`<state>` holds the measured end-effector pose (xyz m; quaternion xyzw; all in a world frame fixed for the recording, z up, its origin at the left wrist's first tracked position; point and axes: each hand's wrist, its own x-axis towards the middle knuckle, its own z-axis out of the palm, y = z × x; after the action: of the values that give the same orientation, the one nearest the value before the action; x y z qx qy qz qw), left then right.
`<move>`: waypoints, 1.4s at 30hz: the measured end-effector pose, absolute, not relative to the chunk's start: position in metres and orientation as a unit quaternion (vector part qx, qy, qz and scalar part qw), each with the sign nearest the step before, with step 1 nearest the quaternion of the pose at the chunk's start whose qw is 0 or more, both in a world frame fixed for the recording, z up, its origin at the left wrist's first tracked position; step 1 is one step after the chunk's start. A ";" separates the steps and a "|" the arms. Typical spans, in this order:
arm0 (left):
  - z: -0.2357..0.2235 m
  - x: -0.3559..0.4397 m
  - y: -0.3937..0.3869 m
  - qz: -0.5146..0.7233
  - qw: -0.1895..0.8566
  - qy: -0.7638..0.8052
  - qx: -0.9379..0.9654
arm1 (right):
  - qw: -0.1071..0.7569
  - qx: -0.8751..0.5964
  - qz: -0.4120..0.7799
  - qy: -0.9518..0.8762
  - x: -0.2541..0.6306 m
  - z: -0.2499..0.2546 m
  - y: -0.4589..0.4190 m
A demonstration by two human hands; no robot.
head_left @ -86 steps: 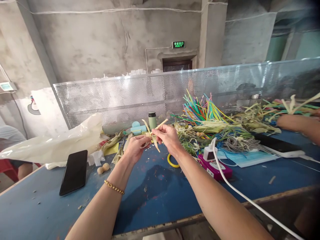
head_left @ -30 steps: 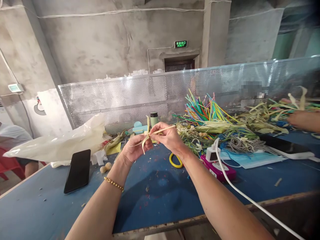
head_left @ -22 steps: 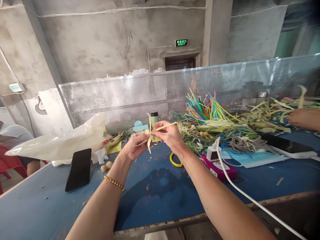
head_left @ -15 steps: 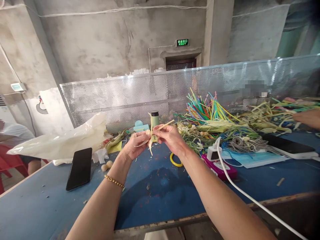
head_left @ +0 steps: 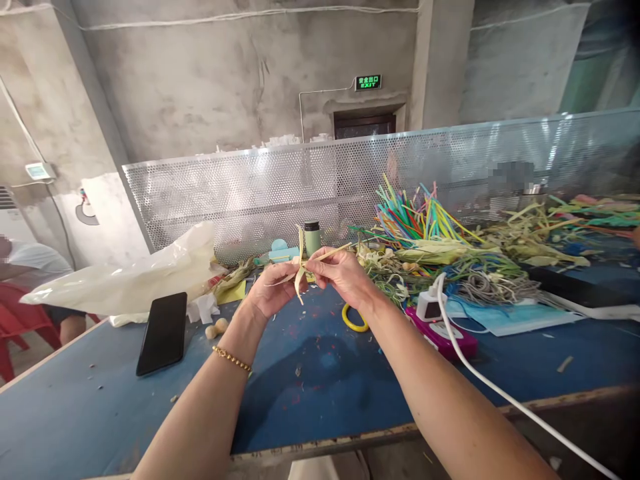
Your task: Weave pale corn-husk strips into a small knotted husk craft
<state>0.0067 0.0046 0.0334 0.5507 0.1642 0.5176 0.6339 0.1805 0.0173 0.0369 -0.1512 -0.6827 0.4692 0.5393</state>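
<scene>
Above the blue table [head_left: 320,413], my left hand [head_left: 273,288] pinches several pale corn husk strips [head_left: 301,273] where they cross. My right hand [head_left: 340,272] is closed on the same strips from the other side, and one end sticks out past its fingers to the upper right. One strip points up and another hangs down between the hands; the crossing itself is partly hidden by my fingertips. Under my right wrist lies a yellow ring [head_left: 354,319]. Two small joined wooden balls [head_left: 217,329] rest left of my left wrist.
A black phone [head_left: 163,333] and a plastic bag [head_left: 125,273] lie left. Behind my hands stands a green bottle [head_left: 312,238]. Rightward are colourful stems [head_left: 417,217], heaped husks [head_left: 525,233], a magenta box [head_left: 443,333], a white cable [head_left: 500,400] and a blue mask [head_left: 505,317].
Both hands keep gripping the husk strips, whose ends have shifted in angle. The view has drifted slightly, and the co-worker's hand at the right has mostly left the picture.
</scene>
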 end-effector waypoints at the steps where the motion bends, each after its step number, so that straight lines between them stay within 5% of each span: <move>1: 0.033 0.006 0.006 0.516 0.640 0.165 0.545 | 0.541 -0.154 0.452 -0.692 0.180 0.037 0.017; 26: 0.034 -0.005 0.012 0.496 0.641 0.273 0.519 | 0.538 -0.138 0.094 -0.826 0.186 0.037 0.023; 42: 0.040 0.001 0.006 0.510 0.611 0.318 0.515 | 0.529 -0.130 0.083 -0.834 0.183 0.038 0.016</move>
<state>0.0009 0.0057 0.0403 0.5145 0.3179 0.5105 0.6112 0.1835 0.0159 0.0382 -0.1299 -0.8344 0.0828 0.5291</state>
